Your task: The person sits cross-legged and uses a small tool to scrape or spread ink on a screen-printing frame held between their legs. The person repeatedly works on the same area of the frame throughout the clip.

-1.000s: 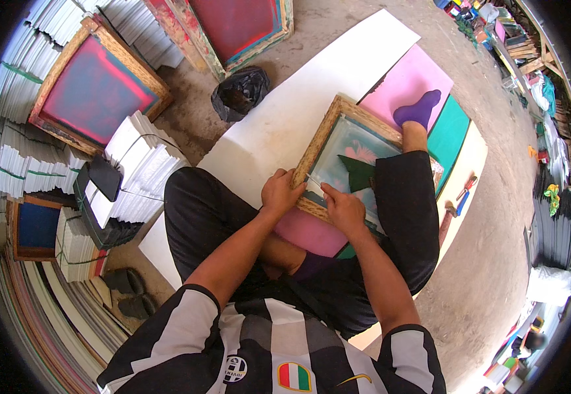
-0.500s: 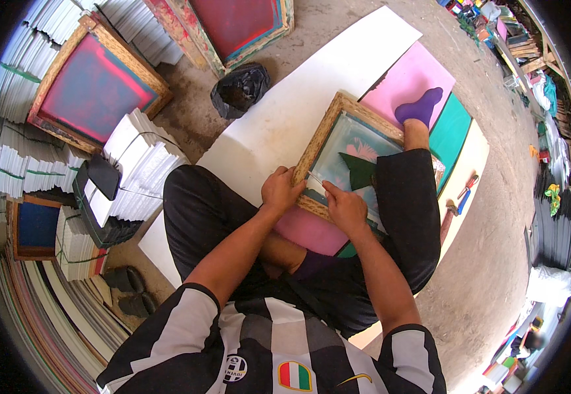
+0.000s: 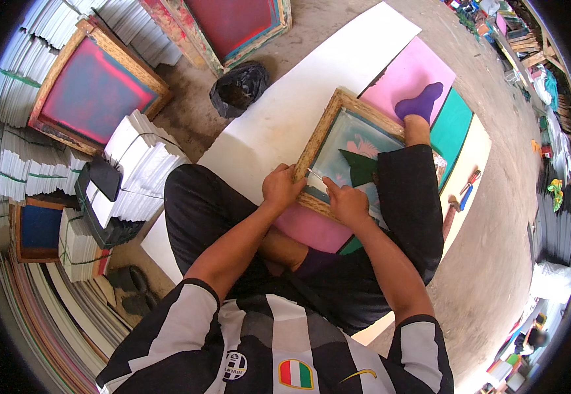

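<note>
A wood-framed printing screen [image 3: 317, 146] rests tilted across my lap and the sheets, its pale mesh showing a faint pink floral shape. My left hand [image 3: 283, 185] is closed around the near-left frame edge. In my right hand [image 3: 348, 205] is a thin, pale-shafted tool [image 3: 315, 174], its tip at the mesh's left border just inside the wood; the fingers hide its handle, so its kind is unclear. A dark green pointed scrap [image 3: 360, 168] lies on the mesh beyond my right hand. My right trouser leg covers part of the screen's right side.
Beneath me lie white [image 3: 259, 134], pink [image 3: 409, 69] and green sheets [image 3: 451, 131]. Red- and blue-handled tools [image 3: 468, 189] and a hammer [image 3: 450, 217] lie at right. A black plastic bag [image 3: 239, 88], more screens [image 3: 98, 98] and bundled sheet stacks [image 3: 142, 164] stand left and ahead.
My right forearm has swung slightly outward to the right, and the thin tool has shifted a little. My left hand keeps its hold on the frame.
</note>
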The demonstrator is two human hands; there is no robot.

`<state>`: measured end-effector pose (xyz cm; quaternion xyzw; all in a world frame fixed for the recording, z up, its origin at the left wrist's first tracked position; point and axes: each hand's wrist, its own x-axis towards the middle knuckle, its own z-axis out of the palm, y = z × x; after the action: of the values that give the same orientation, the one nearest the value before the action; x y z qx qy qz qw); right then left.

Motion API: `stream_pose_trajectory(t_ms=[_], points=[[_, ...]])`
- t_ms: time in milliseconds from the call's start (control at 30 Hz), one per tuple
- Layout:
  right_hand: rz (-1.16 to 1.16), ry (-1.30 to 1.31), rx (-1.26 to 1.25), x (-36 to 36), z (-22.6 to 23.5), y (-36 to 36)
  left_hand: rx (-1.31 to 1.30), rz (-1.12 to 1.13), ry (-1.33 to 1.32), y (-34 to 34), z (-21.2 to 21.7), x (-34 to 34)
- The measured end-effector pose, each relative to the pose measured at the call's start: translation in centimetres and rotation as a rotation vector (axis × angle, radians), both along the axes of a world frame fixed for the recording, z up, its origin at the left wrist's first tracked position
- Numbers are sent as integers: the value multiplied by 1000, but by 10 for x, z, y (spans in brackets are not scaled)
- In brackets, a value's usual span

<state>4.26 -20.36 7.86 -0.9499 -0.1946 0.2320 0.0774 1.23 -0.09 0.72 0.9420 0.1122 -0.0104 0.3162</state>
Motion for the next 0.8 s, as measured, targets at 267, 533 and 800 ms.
stream_pose_trajectory(t_ms=[267,533,800], points=[[-241,141,451,0,-33,-14,-16,4,12,0,1,1],[-289,231,625,4,-53,-26,-34,-4,-6,-2,-5,2],[-154,143,266,4,-19,-14,-31,2,-6,4,-5,-1]])
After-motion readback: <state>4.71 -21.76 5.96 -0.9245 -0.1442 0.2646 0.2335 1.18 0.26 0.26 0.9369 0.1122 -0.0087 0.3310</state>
